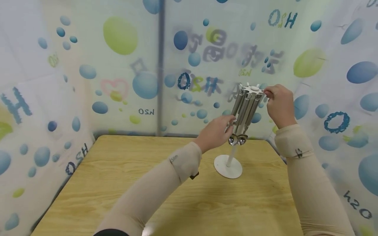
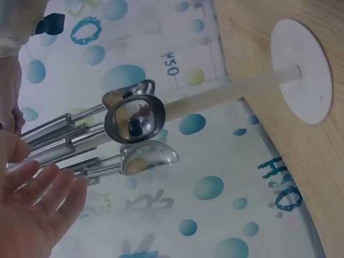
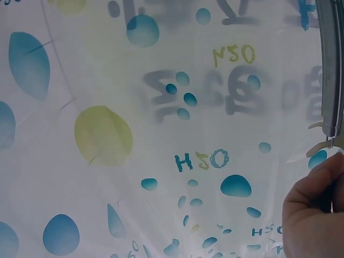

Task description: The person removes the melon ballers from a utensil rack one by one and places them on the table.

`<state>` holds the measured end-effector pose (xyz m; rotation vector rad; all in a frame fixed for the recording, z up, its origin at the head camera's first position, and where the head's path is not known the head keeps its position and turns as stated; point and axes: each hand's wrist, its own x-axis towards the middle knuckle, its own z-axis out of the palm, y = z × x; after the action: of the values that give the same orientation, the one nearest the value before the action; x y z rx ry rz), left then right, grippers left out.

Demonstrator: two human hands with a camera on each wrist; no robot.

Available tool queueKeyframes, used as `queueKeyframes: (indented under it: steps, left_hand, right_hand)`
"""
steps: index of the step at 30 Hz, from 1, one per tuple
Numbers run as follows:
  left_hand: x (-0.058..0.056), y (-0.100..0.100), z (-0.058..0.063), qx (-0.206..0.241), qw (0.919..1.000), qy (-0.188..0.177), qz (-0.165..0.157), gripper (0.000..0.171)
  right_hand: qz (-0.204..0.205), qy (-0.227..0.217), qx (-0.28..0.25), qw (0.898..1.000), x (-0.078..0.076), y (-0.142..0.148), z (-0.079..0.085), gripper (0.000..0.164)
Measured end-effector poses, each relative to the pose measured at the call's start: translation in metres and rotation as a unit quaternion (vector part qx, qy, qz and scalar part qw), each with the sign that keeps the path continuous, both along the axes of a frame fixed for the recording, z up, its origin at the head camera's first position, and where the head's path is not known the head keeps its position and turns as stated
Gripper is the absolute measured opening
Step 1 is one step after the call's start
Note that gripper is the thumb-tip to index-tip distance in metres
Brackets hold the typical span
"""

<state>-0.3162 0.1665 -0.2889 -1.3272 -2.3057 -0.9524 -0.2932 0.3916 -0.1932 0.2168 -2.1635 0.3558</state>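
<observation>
A white stand with a round base carries a hooked top disc, from which several metal kitchen utensils hang by their handle ends. Shiny rounded bowls show at their lower ends. At the disc's right edge my right hand pinches the end of one utensil's handle beside a hook; its bowl end is out of the right wrist view. Lower down, my left hand is at the left side of the hanging handles, its fingers loosely extended beside them.
The stand's base rests on a wooden table, towards its back right. Curtains printed with blue and green drops enclose the back and both sides, close behind the stand.
</observation>
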Motion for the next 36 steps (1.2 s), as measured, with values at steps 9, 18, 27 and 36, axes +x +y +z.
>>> queueKeyframes:
  steps: [9,18,27,36]
  left_hand:
    - [-0.008,0.022,0.004,0.116,0.9887,-0.087,0.038,0.030]
    - [-0.010,0.028,0.011,0.168,0.9710,-0.170,-0.001,0.033]
    - [-0.010,0.037,0.018,0.191,0.9504,-0.244,-0.029,0.043]
    - [-0.005,0.049,0.027,0.212,0.9432,-0.252,-0.042,0.042]
  right_hand:
    - [0.004,-0.026,0.002,1.000,0.000,-0.003,0.003,0.024]
    - [0.006,-0.015,0.005,1.000,-0.003,-0.002,0.005,0.024]
    - [-0.005,-0.023,-0.003,1.000,-0.004,-0.002,0.006,0.023]
    - [-0.005,-0.019,-0.013,1.000,-0.002,0.002,0.002,0.024]
